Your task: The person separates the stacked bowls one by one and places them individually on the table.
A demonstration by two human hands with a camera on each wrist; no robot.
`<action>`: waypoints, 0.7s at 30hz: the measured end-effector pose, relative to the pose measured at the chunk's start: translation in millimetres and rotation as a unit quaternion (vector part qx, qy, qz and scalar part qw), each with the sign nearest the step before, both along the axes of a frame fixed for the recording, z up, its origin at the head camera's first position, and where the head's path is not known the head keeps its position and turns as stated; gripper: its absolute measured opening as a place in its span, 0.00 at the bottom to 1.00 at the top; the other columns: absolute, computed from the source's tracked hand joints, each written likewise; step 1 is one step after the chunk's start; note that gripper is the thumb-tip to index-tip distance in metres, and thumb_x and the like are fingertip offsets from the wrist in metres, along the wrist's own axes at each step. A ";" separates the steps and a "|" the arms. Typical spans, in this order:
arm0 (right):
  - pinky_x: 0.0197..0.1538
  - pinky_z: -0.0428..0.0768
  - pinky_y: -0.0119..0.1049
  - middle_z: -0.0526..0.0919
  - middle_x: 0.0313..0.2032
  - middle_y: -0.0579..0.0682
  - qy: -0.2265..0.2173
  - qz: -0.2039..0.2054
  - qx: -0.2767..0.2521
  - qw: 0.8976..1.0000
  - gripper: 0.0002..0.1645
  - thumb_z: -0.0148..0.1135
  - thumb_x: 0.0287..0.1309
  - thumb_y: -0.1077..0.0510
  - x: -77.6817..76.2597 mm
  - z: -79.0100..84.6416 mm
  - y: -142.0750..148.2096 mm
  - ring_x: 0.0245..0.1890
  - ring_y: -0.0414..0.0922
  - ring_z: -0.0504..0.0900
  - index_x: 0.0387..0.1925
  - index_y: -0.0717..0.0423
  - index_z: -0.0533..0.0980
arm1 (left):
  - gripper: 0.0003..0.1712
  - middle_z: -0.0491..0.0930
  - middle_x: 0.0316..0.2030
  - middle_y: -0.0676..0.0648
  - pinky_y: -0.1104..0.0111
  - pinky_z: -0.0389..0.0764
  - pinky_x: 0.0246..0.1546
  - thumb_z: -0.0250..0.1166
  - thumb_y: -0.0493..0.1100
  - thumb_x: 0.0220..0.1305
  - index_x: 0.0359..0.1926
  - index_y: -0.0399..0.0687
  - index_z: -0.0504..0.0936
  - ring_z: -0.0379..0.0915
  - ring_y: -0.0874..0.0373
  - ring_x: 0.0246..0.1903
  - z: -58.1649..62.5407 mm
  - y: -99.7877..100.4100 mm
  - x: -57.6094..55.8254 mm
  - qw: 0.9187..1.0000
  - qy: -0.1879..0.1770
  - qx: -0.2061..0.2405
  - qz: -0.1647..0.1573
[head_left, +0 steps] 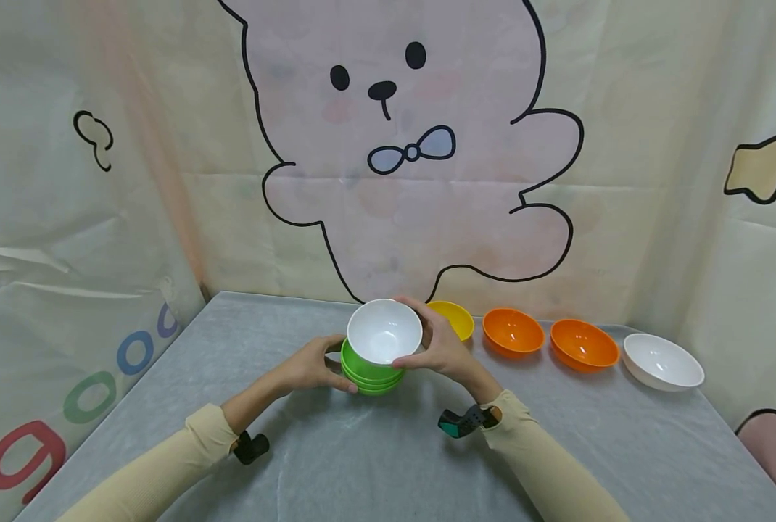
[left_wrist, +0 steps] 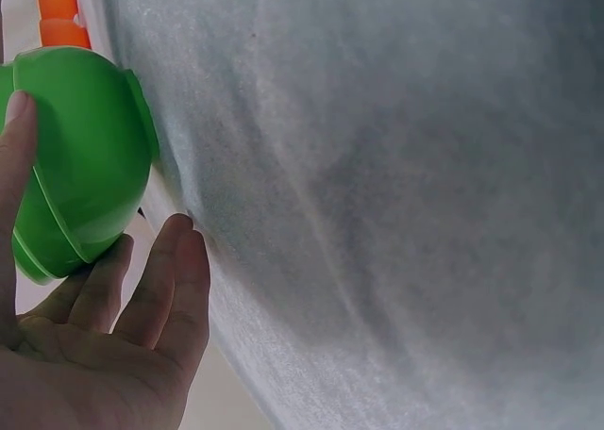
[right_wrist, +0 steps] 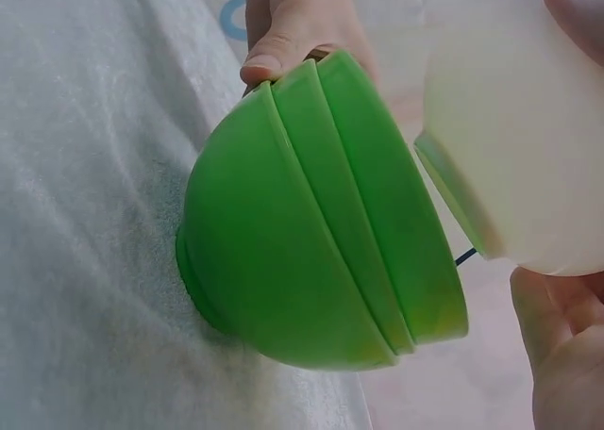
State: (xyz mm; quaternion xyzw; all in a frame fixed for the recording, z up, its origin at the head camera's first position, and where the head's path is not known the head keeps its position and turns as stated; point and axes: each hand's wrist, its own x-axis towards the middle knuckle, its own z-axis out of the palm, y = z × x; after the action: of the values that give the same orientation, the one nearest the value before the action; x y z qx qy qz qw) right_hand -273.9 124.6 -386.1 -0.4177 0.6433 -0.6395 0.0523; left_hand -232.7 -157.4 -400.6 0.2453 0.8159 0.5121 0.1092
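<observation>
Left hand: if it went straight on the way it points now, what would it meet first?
Most likely the stack of green bowls: the left hand points at its side and appears to touch it, though exact depth is hard to judge.

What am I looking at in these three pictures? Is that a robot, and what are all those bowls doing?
There's no robot, just a person using two bare hands. The big picture comes from a camera on the person's head, looking forward and down. The other two come from cameras on the left and right wrists, so they show things up close and sideways.

The left hand holds a stack of three green bowls. The right hand holds a white bowl just above it, not touching it yet.

On the grey tablecloth, towards the right, stand a yellow bowl, two orange bowls and a second white bowl.
</observation>
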 end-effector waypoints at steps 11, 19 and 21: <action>0.62 0.76 0.45 0.69 0.67 0.58 0.008 -0.027 0.009 1.000 0.57 0.84 0.43 0.67 3.9 0.4 15.7 0.62 0.57 0.71 0.74 0.62 0.62 | 0.50 0.72 0.65 0.39 0.60 0.79 0.56 0.82 0.35 0.50 0.72 0.34 0.67 0.66 0.42 0.66 -1.3 -0.8 -0.4 1.000 -0.005 0.006 -0.006; 0.62 0.76 0.44 0.68 0.68 0.57 0.003 -0.042 0.014 0.999 0.59 0.84 0.42 0.66 5.9 0.9 30.0 0.63 0.57 0.71 0.74 0.63 0.62 | 0.49 0.73 0.64 0.40 0.59 0.80 0.55 0.83 0.36 0.50 0.71 0.35 0.68 0.68 0.42 0.64 -0.6 -0.3 0.5 1.000 0.002 -0.002 -0.003; 0.61 0.77 0.44 0.69 0.68 0.56 0.009 -0.054 0.021 0.998 0.59 0.85 0.42 0.66 7.4 1.7 33.9 0.62 0.57 0.71 0.74 0.63 0.62 | 0.49 0.73 0.64 0.40 0.60 0.80 0.55 0.83 0.37 0.50 0.71 0.35 0.68 0.68 0.42 0.64 -0.2 -0.5 0.9 1.000 0.004 -0.004 -0.001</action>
State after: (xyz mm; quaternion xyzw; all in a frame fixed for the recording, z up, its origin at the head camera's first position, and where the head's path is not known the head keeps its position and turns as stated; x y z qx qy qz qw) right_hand -266.5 158.5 -384.4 -0.3867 0.6785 -0.6242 0.0209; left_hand -231.8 -157.9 -400.9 0.2479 0.8183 0.5073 0.1072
